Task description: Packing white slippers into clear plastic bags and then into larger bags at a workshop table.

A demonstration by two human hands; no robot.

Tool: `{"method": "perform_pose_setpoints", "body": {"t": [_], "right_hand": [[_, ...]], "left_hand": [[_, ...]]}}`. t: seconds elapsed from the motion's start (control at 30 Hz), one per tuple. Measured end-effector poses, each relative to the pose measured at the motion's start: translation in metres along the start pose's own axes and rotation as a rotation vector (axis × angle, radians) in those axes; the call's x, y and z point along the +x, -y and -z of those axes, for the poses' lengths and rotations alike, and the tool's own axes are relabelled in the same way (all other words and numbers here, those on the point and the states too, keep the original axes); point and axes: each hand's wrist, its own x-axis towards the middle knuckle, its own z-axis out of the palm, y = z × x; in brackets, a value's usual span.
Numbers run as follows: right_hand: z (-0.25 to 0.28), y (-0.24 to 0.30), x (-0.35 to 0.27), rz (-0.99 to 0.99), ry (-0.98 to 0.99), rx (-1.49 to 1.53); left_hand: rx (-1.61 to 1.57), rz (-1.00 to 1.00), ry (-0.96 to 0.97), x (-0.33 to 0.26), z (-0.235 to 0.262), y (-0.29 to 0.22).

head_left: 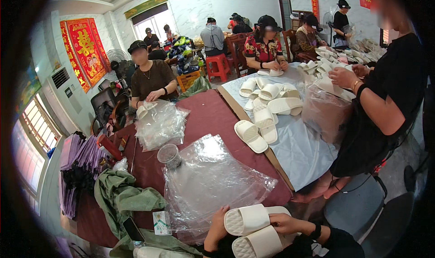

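Observation:
Low in the view, I have cream open-toe slippers with quilted footbeds and wide bands in my hands. My right hand grips them from the right, its fingers over the band edges. At their left ends, my left hand is closed against the side of the upper slipper. Part of another pale sole shows behind them. Just beyond lies a stack of clear plastic bags on the dark red tablecloth. A clear round tub stands at the bags' left edge.
Left of the bags are green cloth, a phone, a small white box and purple bundles. Several slippers lie on the pale-covered table. A grey chair stands right. Co-workers handle slippers and bags across the tables.

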Motion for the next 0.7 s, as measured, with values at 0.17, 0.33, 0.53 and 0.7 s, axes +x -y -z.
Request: {"method": "perform_pose_setpoints", "body": {"t": [0.17,0.33,0.53,0.7], "right_hand": [[-0.006,-0.005,-0.002,-0.155,0.066,-0.04],[-0.009,-0.006,-0.001,-0.228,0.134,-0.086],[-0.008,-0.002,0.002,-0.236,0.153,-0.039],[-0.015,-0.014,-0.004,-0.211,0.194,-0.02]], "left_hand": [[0.089,0.32,0.008,0.019,0.024,-0.045],[0.178,0.267,0.067,0.008,0.021,-0.032],[0.121,0.181,0.009,0.009,0.026,-0.033],[0.092,0.204,0.039,0.011,0.025,-0.026]]}}
